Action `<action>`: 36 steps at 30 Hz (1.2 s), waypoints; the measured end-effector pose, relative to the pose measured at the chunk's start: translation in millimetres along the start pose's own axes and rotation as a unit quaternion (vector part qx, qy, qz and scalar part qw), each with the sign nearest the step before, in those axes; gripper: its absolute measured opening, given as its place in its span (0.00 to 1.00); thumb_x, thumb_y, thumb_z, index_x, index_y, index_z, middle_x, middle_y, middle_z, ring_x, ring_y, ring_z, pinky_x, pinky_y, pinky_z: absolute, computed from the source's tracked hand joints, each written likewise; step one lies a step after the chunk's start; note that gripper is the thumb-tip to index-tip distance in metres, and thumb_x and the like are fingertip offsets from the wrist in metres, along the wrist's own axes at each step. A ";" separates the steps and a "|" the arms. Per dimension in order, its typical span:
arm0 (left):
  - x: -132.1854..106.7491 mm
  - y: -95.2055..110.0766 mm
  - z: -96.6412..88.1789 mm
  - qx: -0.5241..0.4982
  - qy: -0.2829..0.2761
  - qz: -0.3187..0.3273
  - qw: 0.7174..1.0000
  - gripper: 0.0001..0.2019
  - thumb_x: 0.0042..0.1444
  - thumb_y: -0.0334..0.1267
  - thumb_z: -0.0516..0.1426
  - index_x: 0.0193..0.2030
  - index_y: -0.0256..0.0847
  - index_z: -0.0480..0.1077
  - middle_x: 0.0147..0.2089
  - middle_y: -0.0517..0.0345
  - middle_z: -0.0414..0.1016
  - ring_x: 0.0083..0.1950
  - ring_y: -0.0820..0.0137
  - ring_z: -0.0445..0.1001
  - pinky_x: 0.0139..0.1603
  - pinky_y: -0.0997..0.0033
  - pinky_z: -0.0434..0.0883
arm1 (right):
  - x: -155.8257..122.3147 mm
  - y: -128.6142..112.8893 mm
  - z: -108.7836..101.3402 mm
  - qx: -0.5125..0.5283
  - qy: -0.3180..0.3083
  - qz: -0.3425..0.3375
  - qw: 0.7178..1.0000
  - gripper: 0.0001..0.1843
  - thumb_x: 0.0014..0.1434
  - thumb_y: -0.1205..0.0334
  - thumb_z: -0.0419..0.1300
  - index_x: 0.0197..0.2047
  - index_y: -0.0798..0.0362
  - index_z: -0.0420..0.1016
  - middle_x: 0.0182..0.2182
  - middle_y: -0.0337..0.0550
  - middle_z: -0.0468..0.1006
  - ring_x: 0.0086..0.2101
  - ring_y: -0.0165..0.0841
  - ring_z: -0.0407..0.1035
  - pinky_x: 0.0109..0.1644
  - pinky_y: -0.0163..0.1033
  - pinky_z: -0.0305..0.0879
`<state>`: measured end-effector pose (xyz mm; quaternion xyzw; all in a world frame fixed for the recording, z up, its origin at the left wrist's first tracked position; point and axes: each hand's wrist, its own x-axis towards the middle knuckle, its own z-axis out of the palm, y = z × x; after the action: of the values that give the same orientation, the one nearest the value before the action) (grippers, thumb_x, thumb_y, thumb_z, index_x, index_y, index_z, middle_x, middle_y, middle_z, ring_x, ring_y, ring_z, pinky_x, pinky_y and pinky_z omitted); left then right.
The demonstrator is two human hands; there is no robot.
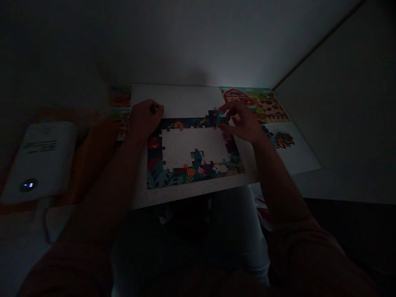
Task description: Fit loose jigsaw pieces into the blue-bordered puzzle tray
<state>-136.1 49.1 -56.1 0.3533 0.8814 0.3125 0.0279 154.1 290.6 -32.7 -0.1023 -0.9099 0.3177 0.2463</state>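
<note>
A jigsaw puzzle frame (189, 174) lies on a white board (179, 99); its edge pieces form a ring of dark blue, plants and flowers, and a white rabbit shows low on the right. Inside the ring the board is bare apart from a few pieces joined to the bottom row. At the top right corner, my right hand (243, 123) pinches a teal puzzle piece (220, 117) between thumb and fingers. My left hand (145, 119) rests by the top left corner, fingers curled closed; anything between them is too dark to make out.
Right of the puzzle lies a farm picture (262, 105) with a red barn, and below it a pile of loose pieces (283, 140). More pictures (120, 99) lie at left. A white device (41, 152) with a lit spot stands far left. White walls rise behind.
</note>
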 end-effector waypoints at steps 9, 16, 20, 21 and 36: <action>-1.9 2.1 -2.0 0.003 0.011 -0.012 1.000 0.16 0.69 0.57 0.58 0.48 0.51 0.81 0.51 0.50 0.87 0.55 0.51 0.84 0.60 0.50 0.78 | 4.9 19.7 -13.2 -0.009 -0.094 -0.014 0.995 0.26 0.56 0.45 0.80 0.53 0.45 0.82 0.47 0.44 0.84 0.41 0.41 0.75 0.47 0.49 0.74; -2.4 5.6 -3.9 0.025 0.005 -0.011 1.000 0.17 0.68 0.57 0.58 0.45 0.48 0.79 0.49 0.50 0.87 0.53 0.53 0.84 0.59 0.52 0.79 | -1.4 28.3 -24.4 -0.009 -0.132 -0.038 0.991 0.26 0.59 0.39 0.80 0.51 0.43 0.84 0.49 0.45 0.81 0.45 0.45 0.73 0.52 0.51 0.73; -2.0 9.4 -4.7 0.048 -0.001 -0.020 0.999 0.19 0.68 0.57 0.59 0.47 0.43 0.80 0.50 0.48 0.87 0.52 0.54 0.84 0.58 0.53 0.78 | -5.7 35.5 -26.9 -0.027 -0.133 -0.043 0.990 0.25 0.59 0.38 0.81 0.50 0.43 0.84 0.50 0.46 0.81 0.49 0.48 0.74 0.54 0.53 0.73; -1.8 9.6 -4.7 0.053 -0.001 -0.022 0.998 0.19 0.68 0.56 0.59 0.47 0.43 0.80 0.50 0.48 0.87 0.52 0.54 0.84 0.58 0.54 0.78 | -6.2 36.9 -27.2 -0.028 -0.133 -0.043 0.990 0.25 0.59 0.38 0.81 0.50 0.43 0.84 0.50 0.47 0.81 0.49 0.48 0.74 0.54 0.53 0.73; -2.7 6.5 -1.7 0.064 0.001 -0.021 0.998 0.20 0.72 0.54 0.59 0.53 0.41 0.83 0.53 0.49 0.89 0.54 0.58 0.84 0.59 0.61 0.77 | -4.8 32.0 -10.5 -0.044 -0.166 -0.036 0.985 0.34 0.57 0.24 0.79 0.46 0.46 0.85 0.48 0.49 0.81 0.48 0.50 0.75 0.54 0.50 0.67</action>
<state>-130.6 50.1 -51.5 0.3358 0.9068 0.2546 0.0111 164.5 319.4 -47.6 -0.0261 -0.9544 0.2803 0.0989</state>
